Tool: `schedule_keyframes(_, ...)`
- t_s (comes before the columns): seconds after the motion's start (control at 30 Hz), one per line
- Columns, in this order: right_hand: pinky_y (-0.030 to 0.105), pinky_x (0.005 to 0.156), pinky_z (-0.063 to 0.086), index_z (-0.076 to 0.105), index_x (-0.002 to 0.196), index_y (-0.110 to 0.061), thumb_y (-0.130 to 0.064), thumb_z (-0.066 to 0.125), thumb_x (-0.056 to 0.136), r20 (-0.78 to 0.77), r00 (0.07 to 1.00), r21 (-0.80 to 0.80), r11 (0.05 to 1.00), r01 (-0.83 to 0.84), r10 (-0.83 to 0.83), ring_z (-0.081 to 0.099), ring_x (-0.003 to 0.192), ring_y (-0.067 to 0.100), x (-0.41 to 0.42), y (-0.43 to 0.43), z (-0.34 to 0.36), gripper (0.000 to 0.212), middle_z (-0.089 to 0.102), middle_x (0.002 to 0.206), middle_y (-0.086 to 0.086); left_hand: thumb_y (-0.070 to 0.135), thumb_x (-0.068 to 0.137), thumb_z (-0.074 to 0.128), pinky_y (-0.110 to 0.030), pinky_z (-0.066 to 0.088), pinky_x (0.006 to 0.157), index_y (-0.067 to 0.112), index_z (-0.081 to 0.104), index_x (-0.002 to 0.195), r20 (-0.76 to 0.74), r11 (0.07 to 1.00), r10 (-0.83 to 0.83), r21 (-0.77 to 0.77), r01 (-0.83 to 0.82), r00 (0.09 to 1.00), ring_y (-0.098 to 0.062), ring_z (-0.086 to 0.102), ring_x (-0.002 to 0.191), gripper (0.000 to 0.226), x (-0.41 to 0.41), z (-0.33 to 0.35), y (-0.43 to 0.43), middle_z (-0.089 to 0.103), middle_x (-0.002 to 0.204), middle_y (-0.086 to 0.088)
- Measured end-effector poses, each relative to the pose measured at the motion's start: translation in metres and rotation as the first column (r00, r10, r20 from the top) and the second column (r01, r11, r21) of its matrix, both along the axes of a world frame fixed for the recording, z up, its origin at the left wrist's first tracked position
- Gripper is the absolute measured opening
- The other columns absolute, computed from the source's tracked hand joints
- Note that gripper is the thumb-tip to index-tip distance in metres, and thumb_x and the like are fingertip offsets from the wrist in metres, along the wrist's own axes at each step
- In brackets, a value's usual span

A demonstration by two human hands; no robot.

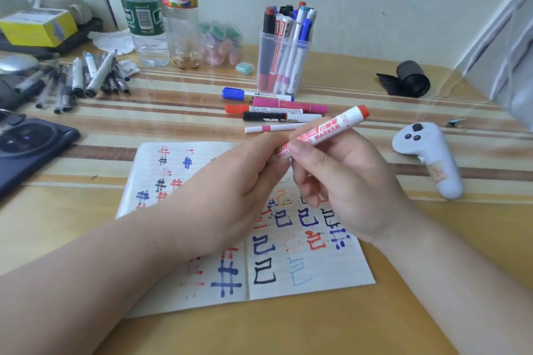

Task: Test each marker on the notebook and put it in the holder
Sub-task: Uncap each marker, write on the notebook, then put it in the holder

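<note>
An open notebook [311, 268] full of coloured test marks lies on the table in front of me. Above it I hold a white whiteboard marker [334, 130] with a red end. My right hand [340, 181] grips its barrel. My left hand [239, 184] grips its lower end, which is hidden between my fingers. Behind stands a clear plastic holder [284, 63] with several markers upright in it. Several loose markers lie in front of the holder: a blue one [253, 94], a pink one [288, 104], a red one [259, 109], a black one [279, 116] and a thin pink-banded pen [271, 128].
A pile of dark pens [86, 78] lies at the back left, with a phone [26, 147] in front of it. Two plastic bottles [161, 8] and a jar of erasers [220, 43] stand at the back. A white controller [429, 155] and a black roll [409, 78] lie on the right.
</note>
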State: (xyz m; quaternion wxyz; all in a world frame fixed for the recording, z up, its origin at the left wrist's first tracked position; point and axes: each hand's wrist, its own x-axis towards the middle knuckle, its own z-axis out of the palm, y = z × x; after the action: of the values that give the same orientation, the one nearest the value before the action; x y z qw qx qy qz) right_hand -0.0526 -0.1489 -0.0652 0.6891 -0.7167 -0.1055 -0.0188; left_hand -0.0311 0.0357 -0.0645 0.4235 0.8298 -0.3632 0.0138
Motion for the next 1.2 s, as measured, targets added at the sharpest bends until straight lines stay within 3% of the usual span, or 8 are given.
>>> schedule_keyframes(0.17,0.027,0.048,0.043,0.064,0.091,-0.004,-0.025,0.061,0.093,0.025,0.999,0.015,1.000,0.022,-0.022,0.052,0.055,0.020,-0.003,0.003,0.000,0.021,0.057,0.064,0.010,0.041,0.107,0.035,-0.026,0.047,0.076,0.027,0.059,0.107,-0.048,0.999,-0.013,0.028,0.015,0.999,-0.009,0.065,0.087,0.028,0.001,0.001,-0.001,0.068,0.091,0.016)
schedule_keyframes(0.27,0.026,0.046,0.042,0.068,0.080,-0.016,-0.023,0.061,0.093,0.051,0.999,0.058,0.998,0.014,-0.017,0.052,0.052,0.019,-0.004,0.004,0.002,0.017,0.056,0.065,0.022,0.043,0.105,0.037,-0.022,0.047,0.070,0.028,0.059,0.103,-0.013,1.000,0.010,0.017,-0.010,1.000,-0.011,0.063,0.078,0.026,-0.001,0.000,-0.004,0.067,0.086,0.021)
schedule_keyframes(0.43,0.027,0.045,0.041,0.068,0.078,-0.017,-0.022,0.059,0.095,0.077,0.997,0.093,0.996,-0.014,0.007,0.048,0.048,0.021,-0.006,0.006,0.001,0.020,0.049,0.061,0.026,0.037,0.106,0.042,-0.017,0.048,0.078,0.022,0.065,0.105,-0.028,0.998,-0.030,-0.062,0.028,0.999,-0.008,0.067,0.086,0.028,-0.003,0.001,-0.006,0.072,0.089,0.021)
schedule_keyframes(0.57,0.026,0.044,0.038,0.061,0.080,-0.014,-0.020,0.058,0.096,0.095,0.995,0.130,0.991,0.001,-0.014,0.043,0.045,0.020,-0.008,0.006,0.002,0.018,0.048,0.055,0.015,0.042,0.101,0.043,-0.006,0.041,0.066,0.022,0.068,0.102,-0.029,0.997,-0.007,-0.076,0.005,1.000,0.000,0.060,0.070,0.033,-0.005,0.003,-0.009,0.066,0.078,0.029)
schedule_keyframes(0.7,0.028,0.041,0.033,0.060,0.079,-0.018,-0.023,0.056,0.097,0.100,0.994,0.208,0.978,0.029,-0.050,0.039,0.043,0.023,-0.006,0.004,0.002,0.020,0.046,0.054,0.015,0.049,0.106,0.036,-0.021,0.044,0.060,0.029,0.059,0.119,-0.083,0.997,-0.055,-0.051,0.051,0.995,-0.011,0.052,0.060,0.033,-0.007,0.002,-0.008,0.060,0.072,0.015)
schedule_keyframes(0.87,0.021,0.043,0.024,0.046,0.067,-0.016,-0.022,0.055,0.095,0.094,0.925,0.338,0.885,0.318,-0.368,0.029,0.038,0.017,0.001,-0.007,0.008,0.030,0.033,0.048,0.008,0.067,0.097,0.028,-0.035,0.041,0.070,0.046,0.042,0.133,-0.234,0.988,-0.143,-0.091,0.124,0.962,-0.018,0.045,0.068,0.044,-0.012,-0.003,-0.002,0.048,0.076,-0.005)
schedule_keyframes(1.0,0.017,0.044,0.026,0.041,0.059,-0.017,-0.007,0.059,0.088,0.089,0.799,0.430,0.747,0.507,-0.594,0.028,0.033,0.015,0.008,-0.025,0.011,0.035,0.033,0.046,0.007,0.029,0.095,0.035,-0.020,0.039,0.066,0.034,0.040,0.129,-0.284,0.990,-0.144,-0.032,0.141,0.948,-0.011,0.044,0.067,0.035,-0.011,-0.004,-0.001,0.053,0.085,0.004)
schedule_keyframes(1.2,0.020,0.042,0.028,0.052,0.065,-0.011,-0.022,0.066,0.087,-0.020,0.956,0.123,0.949,0.291,-0.291,0.030,0.033,0.017,0.002,-0.036,0.010,0.029,0.036,0.044,0.008,0.002,0.094,0.040,-0.020,0.046,0.066,0.037,0.038,0.122,-0.207,0.989,-0.086,0.101,0.108,0.975,-0.012,0.056,0.075,0.045,-0.011,-0.007,-0.006,0.061,0.094,0.018)
